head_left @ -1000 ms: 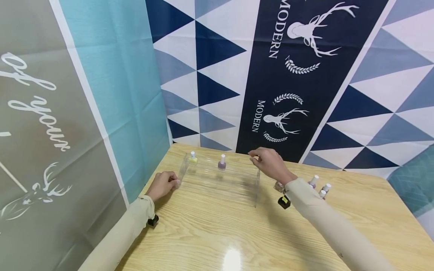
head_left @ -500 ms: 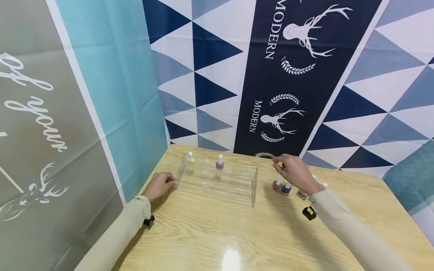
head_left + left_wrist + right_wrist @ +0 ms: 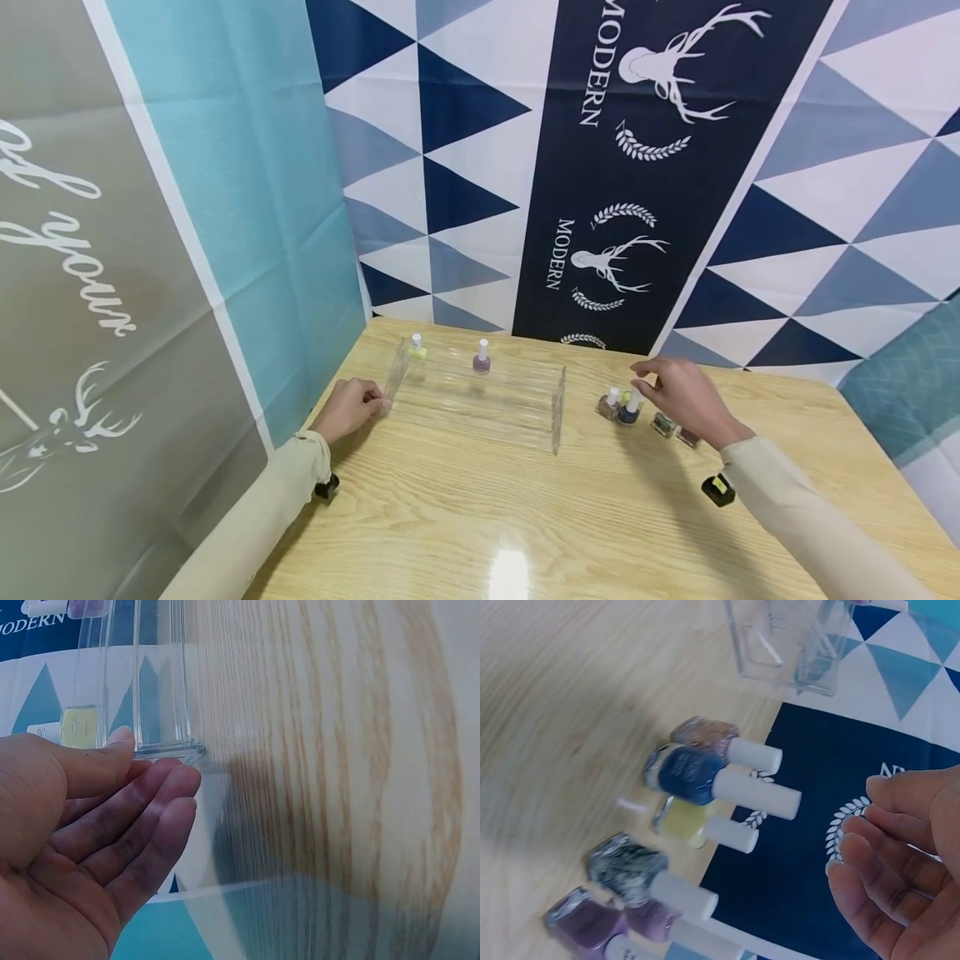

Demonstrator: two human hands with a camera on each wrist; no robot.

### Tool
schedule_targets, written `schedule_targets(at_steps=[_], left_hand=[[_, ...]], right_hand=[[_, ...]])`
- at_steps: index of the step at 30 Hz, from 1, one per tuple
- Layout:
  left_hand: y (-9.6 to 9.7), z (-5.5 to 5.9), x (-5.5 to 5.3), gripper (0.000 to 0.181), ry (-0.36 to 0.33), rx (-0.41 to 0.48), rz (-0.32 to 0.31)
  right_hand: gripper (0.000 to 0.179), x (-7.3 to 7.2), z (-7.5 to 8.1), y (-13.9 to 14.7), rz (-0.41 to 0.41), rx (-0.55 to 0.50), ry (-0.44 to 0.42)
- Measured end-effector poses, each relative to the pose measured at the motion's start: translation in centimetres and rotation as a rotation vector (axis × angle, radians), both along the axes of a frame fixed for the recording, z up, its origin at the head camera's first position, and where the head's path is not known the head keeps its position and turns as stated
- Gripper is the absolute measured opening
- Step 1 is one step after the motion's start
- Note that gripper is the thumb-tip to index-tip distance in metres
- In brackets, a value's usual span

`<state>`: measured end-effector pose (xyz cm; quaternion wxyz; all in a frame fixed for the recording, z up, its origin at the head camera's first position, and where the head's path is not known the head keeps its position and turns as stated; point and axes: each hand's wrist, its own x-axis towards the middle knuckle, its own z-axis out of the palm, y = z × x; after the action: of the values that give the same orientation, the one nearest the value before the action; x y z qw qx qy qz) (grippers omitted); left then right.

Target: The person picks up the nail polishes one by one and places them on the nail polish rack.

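Note:
My left hand point(image 3: 349, 410) pinches the left end panel of a clear acrylic rack point(image 3: 558, 410) between thumb and fingers. On the rack's upper tier stand a yellow nail polish bottle point(image 3: 417, 349) at the left and a purple nail polish bottle point(image 3: 482, 361) farther right. My right hand point(image 3: 686, 402) hovers with nothing in it, fingers loosely bent, over a group of white-capped nail polishes. Closest to its fingertips in the head view is a navy nail polish point(image 3: 627, 414). Around that are a glittery brown one point(image 3: 709, 736), a yellow one point(image 3: 682, 821), a dark speckled one point(image 3: 626, 866) and mauve ones point(image 3: 585, 922).
The wooden table point(image 3: 420, 517) meets a patterned cloth backdrop point(image 3: 465, 208) behind the rack, and a teal and grey cloth point(image 3: 277, 250) hangs along the left. Wrist-worn black devices point(image 3: 717, 490) sit beneath both sleeves.
My right hand has moved right and down from above the rack's right end to the loose nail polishes. My left hand has stayed at the rack's left end.

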<state>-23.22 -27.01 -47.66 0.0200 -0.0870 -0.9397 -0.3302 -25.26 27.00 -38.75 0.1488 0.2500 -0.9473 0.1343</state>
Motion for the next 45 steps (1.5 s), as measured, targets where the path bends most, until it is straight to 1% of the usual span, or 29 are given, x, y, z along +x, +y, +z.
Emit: schedule_targets(at_steps=[7,16,21,26,31,37,40,45], left_hand=[[-0.1,0.3,-0.2,0.016,0.015,0.011,0.013],[0.0,-0.1,0.2,0.014,0.004,0.027,0.008],[0.0,-0.2,0.3,0.014,0.007,0.038,0.010],[0.1,-0.1,0.3,0.014,-0.008,0.053,0.024],[0.2,-0.1,0.2,0.014,-0.019,0.049,0.026],[0.2,-0.1,0.1,0.014,-0.022,0.051,0.028],[0.2,-0.1,0.0,0.014,-0.019,0.050,0.026],[0.2,-0.2,0.0,0.015,-0.019,0.048,0.026]], right_hand=[[0.020,-0.1,-0.9,0.9,-0.016,0.004,-0.023],[0.017,-0.2,-2.3,1.1,-0.003,0.006,-0.046],[0.017,-0.3,-2.4,0.9,0.004,0.012,-0.060],[0.017,-0.3,-2.6,0.9,-0.002,0.013,-0.051],[0.016,-0.4,-3.1,1.0,-0.012,0.008,-0.050],[0.016,-0.5,-3.1,0.8,-0.021,-0.002,-0.067],[0.016,-0.5,-3.2,0.8,-0.020,-0.006,-0.074],[0.013,-0.6,-3.5,1.0,-0.008,-0.010,-0.062]])
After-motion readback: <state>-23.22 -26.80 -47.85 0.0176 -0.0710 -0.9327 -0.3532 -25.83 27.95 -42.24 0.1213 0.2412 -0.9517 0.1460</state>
